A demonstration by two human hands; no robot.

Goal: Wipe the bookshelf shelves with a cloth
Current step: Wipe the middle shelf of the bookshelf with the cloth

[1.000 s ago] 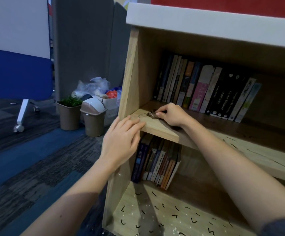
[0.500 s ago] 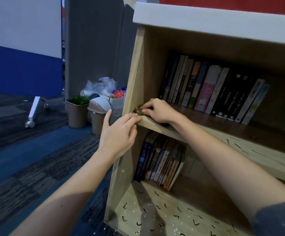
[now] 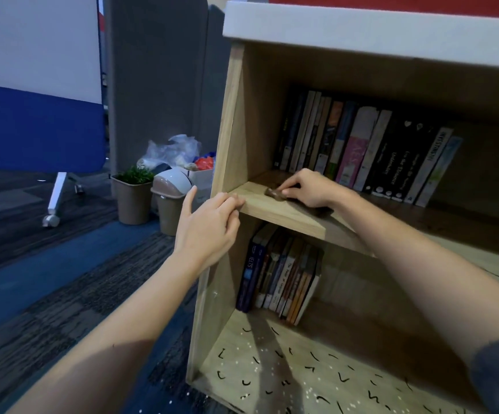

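far left: a blue and white board (image 3: pixel 33 115) on castors, well apart from the work.
by the floor: one plant pot (image 3: pixel 133 198) and one lidded bin (image 3: pixel 170 201), side by side, just beside the bookshelf (image 3: pixel 251 130).
left hand (image 3: pixel 209 231): fingers bent together over the front corner of the middle shelf (image 3: pixel 290 218), thumb standing clear; it looks to be steadying.
cloth (image 3: pixel 274 193): one, small and brown, lying on that shelf near its left end, mostly under the palm.
right hand (image 3: pixel 309 189): fingers curled down and clamped on the cloth, in front of the upper books (image 3: pixel 361 150).
doing it well: i'd keep the cloth flat, press evenly, sweep fully into the left corner, then along the front strip without nudging the spines.
count: two hands, one cloth, two rows of books, the upper ones and the lower books (image 3: pixel 278 279); single volumes too tightly packed to count surely.
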